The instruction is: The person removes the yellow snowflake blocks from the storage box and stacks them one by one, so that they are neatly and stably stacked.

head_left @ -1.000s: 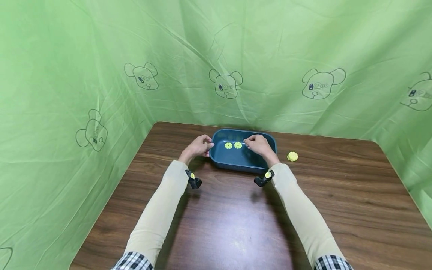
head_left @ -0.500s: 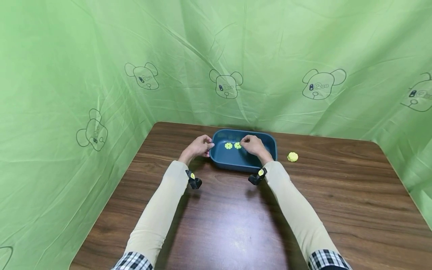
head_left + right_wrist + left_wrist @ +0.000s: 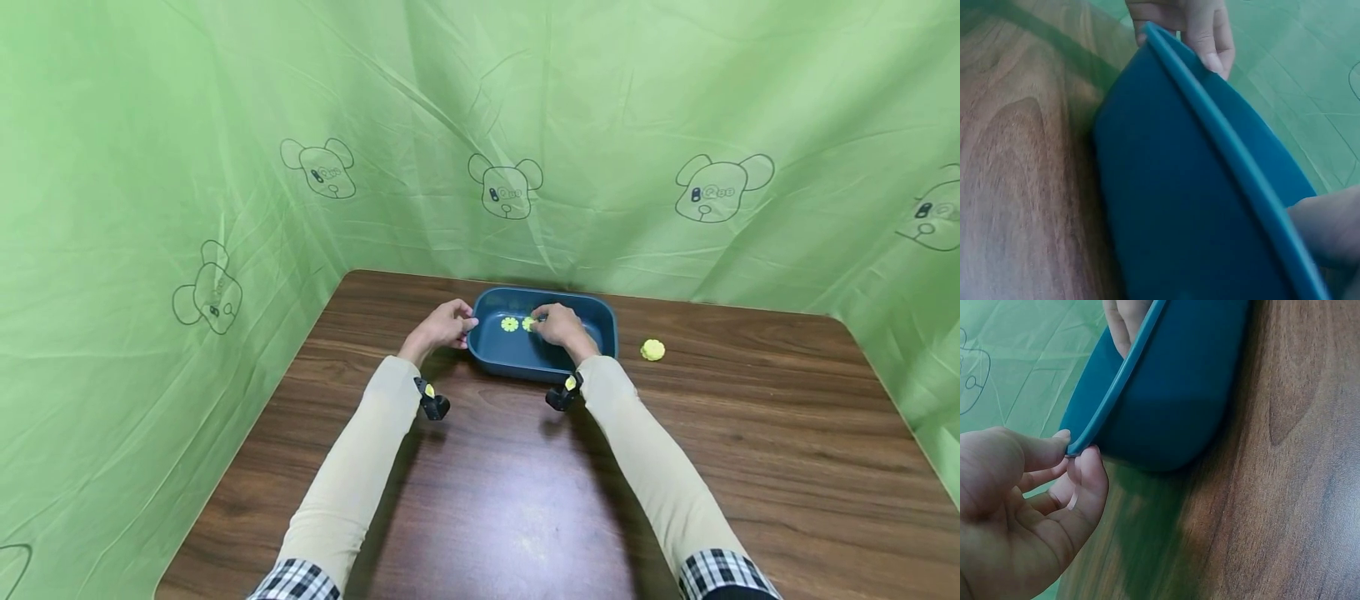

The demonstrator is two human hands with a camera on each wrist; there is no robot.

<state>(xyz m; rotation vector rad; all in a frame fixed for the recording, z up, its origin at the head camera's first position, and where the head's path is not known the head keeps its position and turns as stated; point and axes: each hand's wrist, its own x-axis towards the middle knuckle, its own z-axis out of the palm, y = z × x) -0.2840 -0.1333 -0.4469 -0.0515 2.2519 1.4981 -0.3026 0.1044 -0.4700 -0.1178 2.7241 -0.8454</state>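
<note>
A dark blue rectangular basin stands on the table near its far edge. My left hand pinches the basin's left rim between thumb and fingers; the left wrist view shows the grip closely. Inside the basin lie two flat yellow flower-shaped pieces, the left piece fully seen and the right piece partly covered. Over that right piece is my right hand, fingers bent downward at its edge. The fingertips are hidden, so whether they pinch or press it is unclear. In the right wrist view the basin wall hides most of this hand.
To the right of the basin, a yellow flower-shaped piece or stack lies on the brown wooden table. A green curtain with bear-head outlines hangs behind and along the sides. A small black camera sits on each wrist.
My right hand has moved left inside the basin, from beside the right yellow flower piece to partly over it. The left hand keeps its hold on the rim.
</note>
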